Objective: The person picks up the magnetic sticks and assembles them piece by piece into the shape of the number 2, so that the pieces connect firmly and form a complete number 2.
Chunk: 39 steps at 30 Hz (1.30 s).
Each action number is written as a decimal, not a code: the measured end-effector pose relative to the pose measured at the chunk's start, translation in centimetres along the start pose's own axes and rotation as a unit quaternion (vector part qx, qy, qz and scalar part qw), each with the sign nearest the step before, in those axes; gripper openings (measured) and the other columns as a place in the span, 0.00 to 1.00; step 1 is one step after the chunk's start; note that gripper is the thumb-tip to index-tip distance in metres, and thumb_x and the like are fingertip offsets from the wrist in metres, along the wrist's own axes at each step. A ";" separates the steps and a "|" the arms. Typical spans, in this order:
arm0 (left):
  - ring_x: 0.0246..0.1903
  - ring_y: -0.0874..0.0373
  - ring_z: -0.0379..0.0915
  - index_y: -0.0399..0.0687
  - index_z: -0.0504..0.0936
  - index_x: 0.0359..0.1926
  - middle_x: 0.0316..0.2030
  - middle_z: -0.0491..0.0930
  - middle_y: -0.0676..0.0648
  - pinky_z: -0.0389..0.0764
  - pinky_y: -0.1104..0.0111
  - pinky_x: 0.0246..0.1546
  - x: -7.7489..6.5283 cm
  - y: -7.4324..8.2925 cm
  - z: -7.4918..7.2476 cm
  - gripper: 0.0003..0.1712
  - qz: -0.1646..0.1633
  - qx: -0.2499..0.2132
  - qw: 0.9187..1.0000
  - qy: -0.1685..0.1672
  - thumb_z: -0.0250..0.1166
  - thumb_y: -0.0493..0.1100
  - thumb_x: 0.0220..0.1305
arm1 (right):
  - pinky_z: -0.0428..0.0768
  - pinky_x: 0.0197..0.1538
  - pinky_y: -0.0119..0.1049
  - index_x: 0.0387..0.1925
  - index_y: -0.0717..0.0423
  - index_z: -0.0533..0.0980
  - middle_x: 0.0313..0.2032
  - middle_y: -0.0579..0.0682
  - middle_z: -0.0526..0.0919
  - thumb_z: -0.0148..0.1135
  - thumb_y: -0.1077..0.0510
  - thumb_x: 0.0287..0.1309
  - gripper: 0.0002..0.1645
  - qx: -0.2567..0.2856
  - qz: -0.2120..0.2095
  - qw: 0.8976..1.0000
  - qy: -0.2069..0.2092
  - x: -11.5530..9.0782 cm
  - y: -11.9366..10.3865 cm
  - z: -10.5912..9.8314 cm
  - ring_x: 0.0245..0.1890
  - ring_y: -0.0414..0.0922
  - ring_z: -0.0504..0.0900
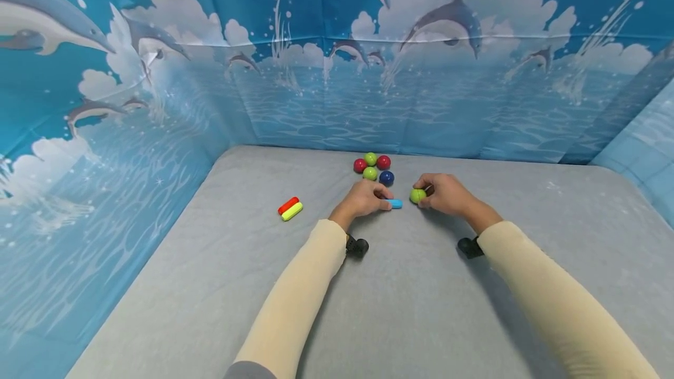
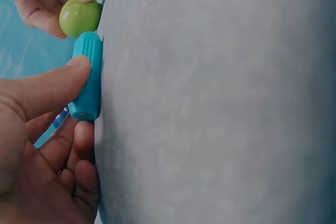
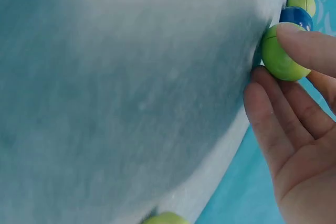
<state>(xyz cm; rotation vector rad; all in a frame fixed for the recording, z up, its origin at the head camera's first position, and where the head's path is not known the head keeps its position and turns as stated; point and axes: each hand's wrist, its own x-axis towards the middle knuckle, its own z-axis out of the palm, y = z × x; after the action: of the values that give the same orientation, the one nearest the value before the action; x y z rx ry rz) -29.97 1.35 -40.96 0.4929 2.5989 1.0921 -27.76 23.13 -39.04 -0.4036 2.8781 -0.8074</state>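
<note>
My left hand [image 1: 363, 197] pinches a short light-blue ridged stick [image 2: 90, 85] with rounded edges, the thumb lying along its side. To the right of it, my right hand [image 1: 447, 193] holds a lime-green ball [image 1: 418, 195] between thumb and fingers, low over the grey cloth. In the left wrist view the ball is close to the stick's far end. A dark blue ball [image 1: 387, 178] lies just beyond the left hand, in a cluster with two red balls [image 1: 383, 162] and two more green balls [image 1: 370, 174].
A red stick [image 1: 288, 206] and a yellow stick [image 1: 292, 211] lie side by side on the grey cloth [image 1: 411, 309] to the left. Another green ball [image 3: 167, 219] shows at the right wrist view's bottom edge. A dolphin-print curtain [image 1: 326, 104] borders the surface.
</note>
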 end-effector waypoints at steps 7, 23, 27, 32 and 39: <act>0.45 0.60 0.80 0.52 0.88 0.47 0.44 0.88 0.52 0.77 0.73 0.43 0.1 0.5 0.2 0.12 0.017 0.050 0.998 0.027 0.70 0.45 0.62 | 0.83 0.50 0.48 0.49 0.63 0.79 0.54 0.65 0.82 0.67 0.66 0.57 0.17 0.028 0.019 0.999 -0.005 0.4 -0.2 -0.1 0.51 0.58 0.82; 0.47 0.59 0.78 0.56 0.90 0.45 0.45 0.87 0.54 0.78 0.68 0.49 0.5 0.5 0.2 0.10 0.014 0.048 0.996 0.068 0.70 0.44 0.62 | 0.82 0.47 0.41 0.51 0.63 0.79 0.55 0.65 0.82 0.70 0.65 0.55 0.20 0.068 0.058 0.996 -0.002 0.7 0.2 -0.1 0.55 0.58 0.80; 0.49 0.59 0.77 0.55 0.90 0.45 0.45 0.87 0.53 0.77 0.68 0.50 0.5 0.8 0.4 0.10 0.017 0.042 0.997 0.063 0.70 0.44 0.62 | 0.82 0.45 0.39 0.50 0.63 0.80 0.54 0.64 0.82 0.70 0.64 0.55 0.20 0.073 0.061 0.995 -0.001 0.5 0.5 -0.1 0.55 0.58 0.80; 0.52 0.59 0.77 0.56 0.89 0.45 0.45 0.87 0.53 0.77 0.67 0.53 0.6 1.4 0.7 0.10 0.033 0.066 0.995 0.073 0.69 0.45 0.63 | 0.82 0.45 0.38 0.52 0.62 0.79 0.55 0.64 0.82 0.70 0.64 0.55 0.21 0.085 0.065 0.994 -0.004 0.4 0.5 -0.1 0.56 0.58 0.79; 0.53 0.58 0.79 0.52 0.89 0.47 0.49 0.86 0.51 0.77 0.66 0.56 1.0 1.9 1.4 0.11 0.045 0.061 0.994 0.081 0.68 0.42 0.65 | 0.81 0.43 0.35 0.51 0.61 0.80 0.56 0.64 0.82 0.71 0.62 0.55 0.21 0.091 0.072 0.993 -0.004 0.5 0.7 -0.1 0.56 0.57 0.80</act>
<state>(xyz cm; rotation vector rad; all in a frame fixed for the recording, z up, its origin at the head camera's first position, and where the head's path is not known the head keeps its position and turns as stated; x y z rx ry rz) -29.97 3.88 -40.67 0.5762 2.8229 1.0448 -28.45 23.61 -39.36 -0.1755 2.7554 -1.0263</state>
